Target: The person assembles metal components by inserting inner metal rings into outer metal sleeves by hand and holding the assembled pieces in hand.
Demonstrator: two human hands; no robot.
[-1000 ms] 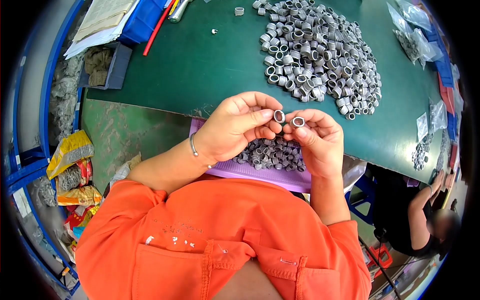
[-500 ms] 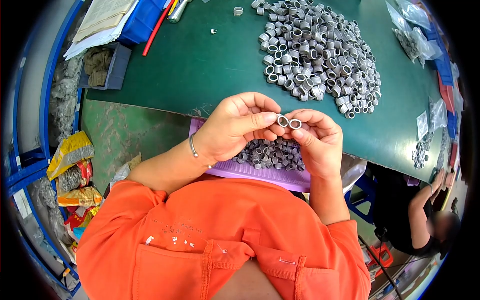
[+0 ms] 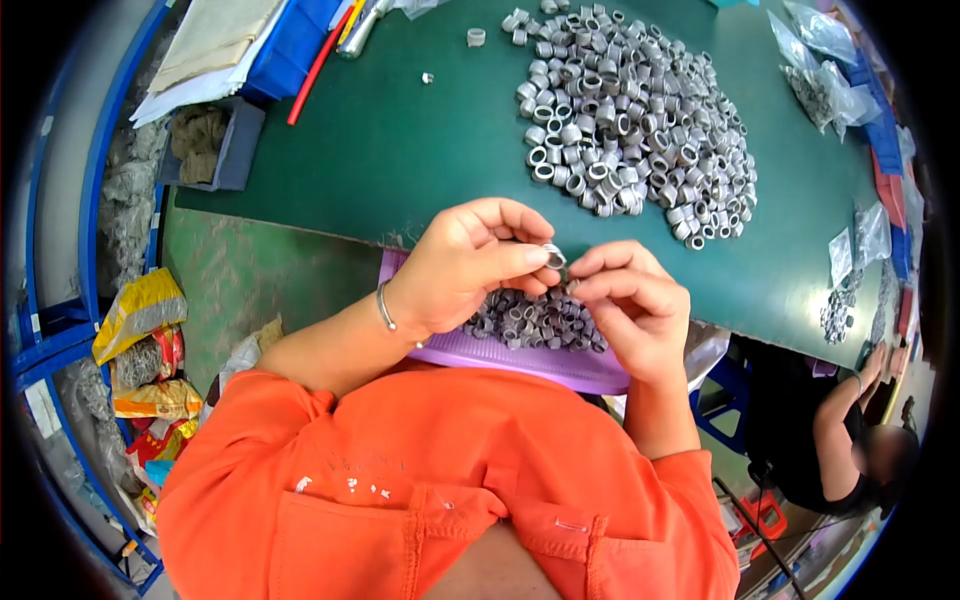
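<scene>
Hands have closed together over the purple plastic tray [image 3: 520, 356]: the left hand [image 3: 462, 266] pinches a small grey metal ring [image 3: 553, 254], while the right hand [image 3: 632, 302], fingers curled shut, now hides its ring, pressed just beside the first.

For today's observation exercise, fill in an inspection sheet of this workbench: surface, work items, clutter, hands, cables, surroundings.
Surface: green mat on the table, worn at its near edge.
Work items: large heap of grey metal rings on the mat; purple tray at the near edge holding more rings; one ring held at the fingertips.
Clutter: papers, blue bin, red rod, bagged parts at the right.
Hands: left hand pinches the ring; right hand meets it, fingertips closed; what it holds is hidden.
Cables: nothing seen.
Surroundings: snack packets on the floor to the left; another person seated to the right.
</scene>
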